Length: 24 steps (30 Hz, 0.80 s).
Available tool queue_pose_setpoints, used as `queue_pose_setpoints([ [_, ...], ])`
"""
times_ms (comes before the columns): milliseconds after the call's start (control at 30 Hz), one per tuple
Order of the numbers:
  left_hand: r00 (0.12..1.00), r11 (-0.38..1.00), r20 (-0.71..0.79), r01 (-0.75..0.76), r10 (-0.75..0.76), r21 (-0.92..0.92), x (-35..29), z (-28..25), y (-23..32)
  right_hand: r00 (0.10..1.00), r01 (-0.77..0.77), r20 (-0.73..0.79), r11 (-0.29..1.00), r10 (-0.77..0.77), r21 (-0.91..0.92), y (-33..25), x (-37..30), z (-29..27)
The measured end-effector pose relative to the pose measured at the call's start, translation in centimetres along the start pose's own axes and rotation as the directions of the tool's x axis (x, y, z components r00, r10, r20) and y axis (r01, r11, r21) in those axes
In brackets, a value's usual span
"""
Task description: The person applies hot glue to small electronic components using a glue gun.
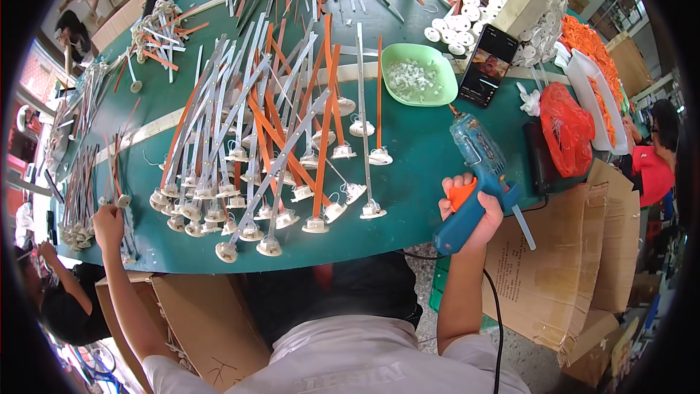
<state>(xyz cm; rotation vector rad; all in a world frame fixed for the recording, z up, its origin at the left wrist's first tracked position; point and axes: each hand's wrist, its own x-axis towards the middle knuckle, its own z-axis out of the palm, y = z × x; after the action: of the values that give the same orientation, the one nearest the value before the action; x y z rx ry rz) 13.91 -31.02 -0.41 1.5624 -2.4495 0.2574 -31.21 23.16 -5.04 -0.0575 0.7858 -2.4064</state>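
My right hand is wrapped round a blue hot glue gun with an orange trigger. Its nozzle points up toward a light-green bowl of small white pieces, and a glue stick sticks out behind. At the table's left edge, my left hand is closed beside a small round white base with thin strips. Whether that base is in its fingers is hidden. Between my hands lies a large spread of dotted silver and orange strips, each with a round white base at its near end.
A phone leans behind the bowl, near white discs. A red plastic bag, a black cylinder and a white tray stand at right. Cardboard boxes flank me. A black cable hangs by my right arm. Other people sit at both sides.
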Motion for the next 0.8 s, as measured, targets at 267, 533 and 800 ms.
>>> queue_pose_setpoints([
  [267,0.999,0.988,0.031,0.026,-0.021,-0.154,1.9,2.8,-0.9,1.000,-0.013,0.019,1.000,0.012,0.029,-0.1,0.2,-0.4],
  [533,0.996,0.995,0.088,0.004,0.004,-0.098,3.5,3.1,-3.7,0.999,-0.010,0.049,1.000,0.009,0.018,-0.1,0.4,-0.6],
  [800,0.906,0.488,0.383,0.421,-0.183,-0.764,2.0,1.4,-4.0,1.000,0.008,0.027,1.000,-0.009,0.024,-0.1,0.2,-0.5],
])
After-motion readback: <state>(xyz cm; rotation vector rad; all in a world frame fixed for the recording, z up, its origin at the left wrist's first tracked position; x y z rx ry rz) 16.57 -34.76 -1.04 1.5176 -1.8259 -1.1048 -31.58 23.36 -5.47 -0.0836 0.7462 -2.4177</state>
